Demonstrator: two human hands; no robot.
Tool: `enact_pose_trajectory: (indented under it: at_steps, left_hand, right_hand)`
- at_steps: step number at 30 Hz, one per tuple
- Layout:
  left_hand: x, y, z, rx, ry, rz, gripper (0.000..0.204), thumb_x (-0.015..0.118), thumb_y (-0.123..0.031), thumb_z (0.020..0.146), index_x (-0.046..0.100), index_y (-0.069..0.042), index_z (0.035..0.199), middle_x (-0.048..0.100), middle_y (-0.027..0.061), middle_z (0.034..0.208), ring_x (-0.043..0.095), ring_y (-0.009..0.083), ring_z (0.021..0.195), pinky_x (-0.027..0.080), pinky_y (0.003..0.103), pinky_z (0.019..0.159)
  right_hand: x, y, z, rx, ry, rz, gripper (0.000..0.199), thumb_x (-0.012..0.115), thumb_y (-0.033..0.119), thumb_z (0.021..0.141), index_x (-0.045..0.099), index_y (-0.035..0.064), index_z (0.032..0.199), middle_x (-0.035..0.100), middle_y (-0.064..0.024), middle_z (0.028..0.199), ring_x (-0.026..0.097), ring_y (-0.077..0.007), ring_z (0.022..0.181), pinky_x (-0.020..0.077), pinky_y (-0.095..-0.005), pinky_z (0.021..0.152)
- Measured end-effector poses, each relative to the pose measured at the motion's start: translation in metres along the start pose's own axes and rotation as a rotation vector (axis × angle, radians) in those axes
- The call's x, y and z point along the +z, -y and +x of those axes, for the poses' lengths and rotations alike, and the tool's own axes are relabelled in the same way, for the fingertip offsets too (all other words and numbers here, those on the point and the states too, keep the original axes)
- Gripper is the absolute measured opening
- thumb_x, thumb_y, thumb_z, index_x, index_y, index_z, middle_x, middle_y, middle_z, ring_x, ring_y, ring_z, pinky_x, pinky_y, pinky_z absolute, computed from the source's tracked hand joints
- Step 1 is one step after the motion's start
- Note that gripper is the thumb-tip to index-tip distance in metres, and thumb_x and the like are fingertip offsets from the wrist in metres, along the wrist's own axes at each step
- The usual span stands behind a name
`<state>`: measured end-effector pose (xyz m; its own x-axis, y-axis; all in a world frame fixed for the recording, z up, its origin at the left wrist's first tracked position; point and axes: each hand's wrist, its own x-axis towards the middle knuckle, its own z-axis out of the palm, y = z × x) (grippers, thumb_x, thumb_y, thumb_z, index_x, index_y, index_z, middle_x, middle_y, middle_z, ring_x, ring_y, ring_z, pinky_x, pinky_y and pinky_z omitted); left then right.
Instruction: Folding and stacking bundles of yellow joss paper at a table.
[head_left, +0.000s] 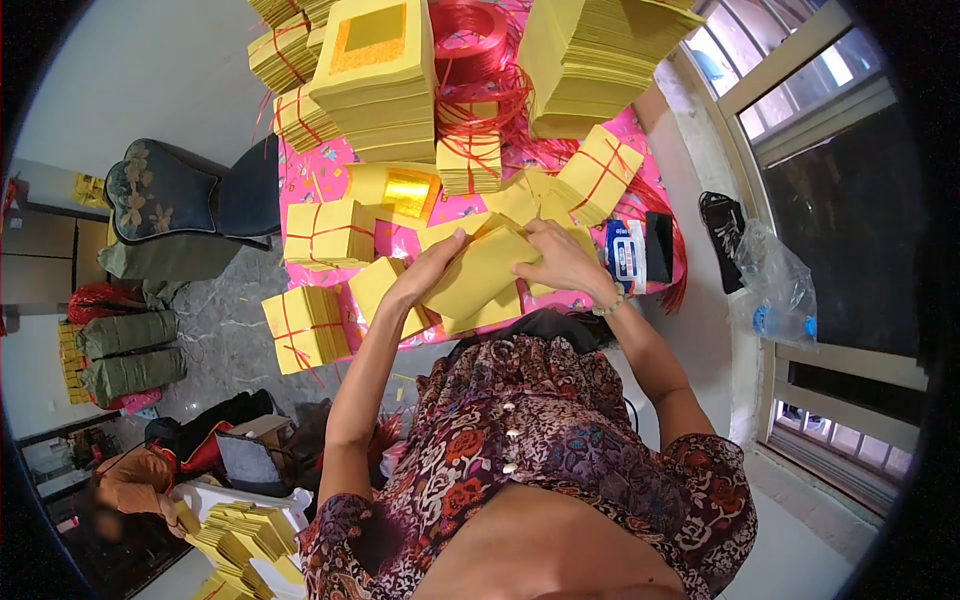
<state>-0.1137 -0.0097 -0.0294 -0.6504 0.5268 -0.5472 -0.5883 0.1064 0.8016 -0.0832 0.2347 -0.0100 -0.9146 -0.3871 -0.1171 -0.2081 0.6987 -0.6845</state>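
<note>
A small stack of yellow paper is tilted between my two hands in front of my body. My left hand closes on its left edge, fingers along the side. At the opposite end, my right hand grips it, thumb on the near face. More loose yellow sheets lie beneath and behind the stack, partly covered by it. An untied paper block sits beside my left wrist. Behind my hands rests a sheet with a shiny gold square. A bundle tied with red strip lies beyond my right hand.
Tall yellow paper stacks and a red coil of strip stand at the back of the pink-covered table. Tied bundles line its left edge. A blue-white packet lies right. Another person is lower left.
</note>
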Motion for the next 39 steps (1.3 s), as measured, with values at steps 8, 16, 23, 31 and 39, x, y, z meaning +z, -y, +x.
enact_pose_trajectory:
  at_steps: [8,16,23,31,39]
  left_hand:
    - [0.018,-0.001,-0.015,0.281,-0.027,0.411,0.038,0.064,-0.019,0.087,0.052,-0.002,0.120,0.062,0.0035,0.099,0.056,0.0092,0.085,0.048,0.025,0.075]
    - [0.036,0.001,-0.014,0.484,-0.261,-0.187,0.032,0.062,-0.008,0.086,0.055,-0.001,0.116,0.065,0.0066,0.100,0.061,0.0116,0.087,0.050,0.026,0.075]
    - [0.049,-0.006,-0.021,0.606,-0.370,-0.069,0.028,0.064,-0.008,0.084,0.056,0.000,0.110,0.065,0.0055,0.098,0.061,0.0112,0.084,0.049,0.026,0.075]
    - [0.063,-0.008,-0.019,0.675,-0.373,-0.085,0.034,0.061,-0.006,0.086,0.049,0.000,0.117,0.061,0.0068,0.106,0.058,0.0130,0.095,0.046,0.027,0.082]
    - [0.067,-0.020,-0.019,0.689,-0.338,-0.084,0.041,0.060,-0.004,0.086,0.043,0.001,0.123,0.058,0.0087,0.111,0.056,0.0148,0.101,0.045,0.027,0.086]
  right_hand:
    - [-0.004,0.012,0.007,-0.004,0.038,-0.078,0.040,0.067,0.027,0.070,0.061,-0.0048,0.093,0.055,-0.0169,0.098,0.052,-0.0324,0.099,0.0422,-0.0385,0.088]
    - [0.030,0.024,0.008,-0.031,-0.329,0.985,0.042,0.061,0.015,0.086,0.040,-0.0005,0.119,0.056,-0.0118,0.103,0.055,-0.0152,0.098,0.0459,-0.0268,0.081]
    - [0.045,0.032,-0.001,-0.120,-0.451,0.887,0.034,0.051,0.013,0.092,0.037,-0.0036,0.118,0.055,-0.0116,0.104,0.055,-0.0156,0.093,0.0449,-0.0272,0.080]
    - [0.032,0.038,-0.005,-0.242,-0.509,0.710,0.036,0.046,0.013,0.094,0.031,-0.0051,0.122,0.048,-0.0156,0.111,0.050,-0.0187,0.101,0.0419,-0.0301,0.086]
    - [0.021,0.042,-0.003,-0.212,-0.421,0.934,0.034,0.047,0.013,0.094,0.034,-0.0046,0.120,0.049,-0.0122,0.110,0.049,-0.0138,0.099,0.0424,-0.0267,0.084]
